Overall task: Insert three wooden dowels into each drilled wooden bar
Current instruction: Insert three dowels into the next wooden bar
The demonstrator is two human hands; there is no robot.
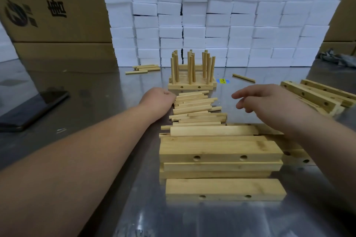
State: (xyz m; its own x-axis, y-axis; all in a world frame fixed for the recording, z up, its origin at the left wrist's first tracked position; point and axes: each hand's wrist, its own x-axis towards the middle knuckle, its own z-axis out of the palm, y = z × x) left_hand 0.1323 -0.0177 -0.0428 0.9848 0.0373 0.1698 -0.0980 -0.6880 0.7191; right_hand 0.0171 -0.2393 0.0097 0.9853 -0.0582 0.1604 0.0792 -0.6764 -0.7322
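Note:
A loose pile of wooden dowels (196, 108) lies in the middle of the metal table. My left hand (159, 99) is at the pile's left end, its fingers curled round the ends of some dowels. Above the table to the right of the pile, my right hand (267, 103) hovers with relaxed fingers and holds nothing. Behind the pile stand finished bars (191, 85) side by side, with upright dowels (190, 67) in them. A stack of drilled wooden bars (219, 152) without dowels lies close to me, and one single bar (225, 189) lies in front of it.
More drilled bars (316, 95) lie at the right. Stray dowels (144, 68) lie at the back left and one dowel (243, 78) at the back right. A dark phone (32, 109) lies at the left. White foam blocks (221, 17) and cardboard boxes (54, 5) wall off the back.

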